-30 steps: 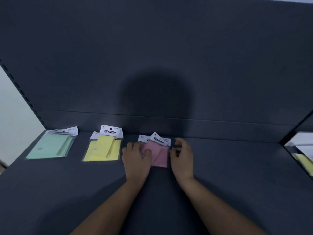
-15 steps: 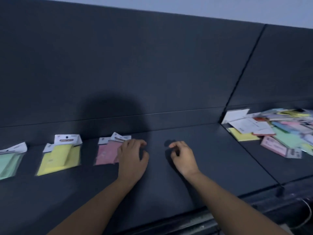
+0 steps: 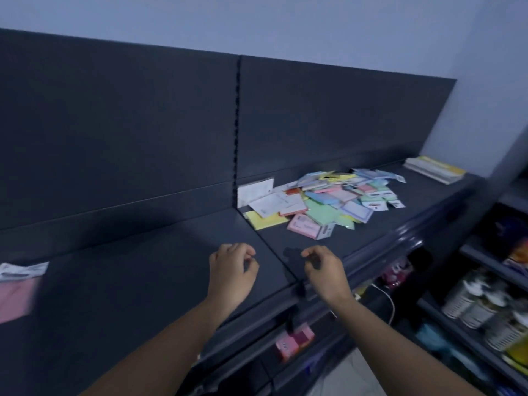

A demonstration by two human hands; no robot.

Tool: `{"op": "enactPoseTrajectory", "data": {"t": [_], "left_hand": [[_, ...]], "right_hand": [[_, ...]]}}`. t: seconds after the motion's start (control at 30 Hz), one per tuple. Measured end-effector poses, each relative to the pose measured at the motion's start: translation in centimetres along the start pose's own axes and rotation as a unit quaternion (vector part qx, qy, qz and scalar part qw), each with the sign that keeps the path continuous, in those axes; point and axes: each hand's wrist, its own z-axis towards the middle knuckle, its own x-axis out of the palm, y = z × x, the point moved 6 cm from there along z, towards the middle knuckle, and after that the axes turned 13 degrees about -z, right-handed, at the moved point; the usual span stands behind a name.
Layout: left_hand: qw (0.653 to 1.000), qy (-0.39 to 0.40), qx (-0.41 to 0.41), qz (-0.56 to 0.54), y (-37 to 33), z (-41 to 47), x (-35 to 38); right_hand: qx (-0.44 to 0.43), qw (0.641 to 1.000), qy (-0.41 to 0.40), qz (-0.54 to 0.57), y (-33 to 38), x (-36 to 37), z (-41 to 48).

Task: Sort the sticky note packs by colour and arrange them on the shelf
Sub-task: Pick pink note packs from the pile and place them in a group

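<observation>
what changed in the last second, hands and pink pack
Both hands came off the pink pack and moved right toward the mixed pile: left hand and right hand now hover empty, fingers loosely curled. The pink pack stayed lying on the shelf; the pile looks unchanged.

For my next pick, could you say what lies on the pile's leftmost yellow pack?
A white pack covers the far edge of the yellow pack; anything beneath there is hidden.

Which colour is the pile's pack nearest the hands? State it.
Pink, that flat wrapped sticky note pack; head view.
</observation>
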Motion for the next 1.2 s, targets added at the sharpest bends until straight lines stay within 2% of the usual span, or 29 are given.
{"op": "enactPoseTrajectory", "data": {"t": [0.2,0.4,0.67,1.0,1.2], "left_hand": [[0.999,0.034,0.008,0.013,-5.0,1.9,8.3],[0.996,0.068,-0.011,0.058,-6.3,4.0,12.4],[0.991,0.083,-0.041,0.101,-3.5,8.8,13.9],[0.982,0.107,-0.072,0.140,0.8,16.1,15.7],[0.987,0.069,-0.057,0.132,1.5,19.2,16.6]], "right_hand": [[0.013,1.000,-0.006,0.020,-8.0,-5.6,0.9],[0.019,0.999,-0.005,0.048,-11.9,-7.7,2.8],[0.022,0.996,0.020,0.086,-12.4,-5.7,7.1],[0.023,0.996,0.031,0.077,-11.9,-4.1,15.8],[0.036,0.995,0.024,0.090,-12.8,-3.5,18.7]]}}
